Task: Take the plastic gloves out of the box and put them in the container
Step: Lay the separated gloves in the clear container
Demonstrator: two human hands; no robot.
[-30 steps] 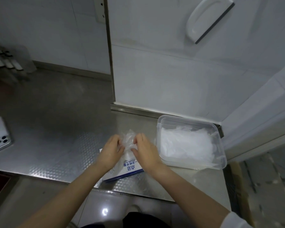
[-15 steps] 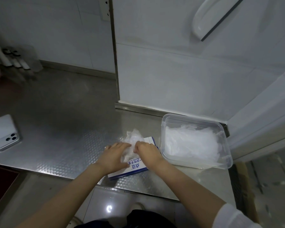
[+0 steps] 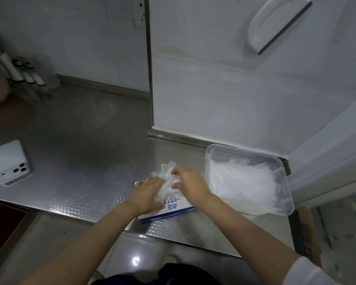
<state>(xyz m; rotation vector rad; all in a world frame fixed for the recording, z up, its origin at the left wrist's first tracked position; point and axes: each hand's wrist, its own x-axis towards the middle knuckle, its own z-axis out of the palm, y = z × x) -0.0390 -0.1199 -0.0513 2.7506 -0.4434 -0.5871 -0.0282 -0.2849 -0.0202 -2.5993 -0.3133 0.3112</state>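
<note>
Two hands on a box (image 3: pixel 174 207) of plastic gloves (image 3: pixel 166 175), at the counter's edge.
The left hand (image 3: pixel 147 194) lies flat on the box, fingers fairly straight, pressing it to the steel counter (image 3: pixel 80 161). The right hand (image 3: pixel 190 185), just beside it, curls its fingers round a crumpled bunch of the plastic gloves rising from the box between the two hands. Right of that hand sits the clear container (image 3: pixel 211 153), a heap of gloves (image 3: pixel 243 182) inside.

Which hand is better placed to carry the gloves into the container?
Probably the right hand: it pinches the gloves above the box, and the container lies on its side. The left hand rests on the box.
</note>
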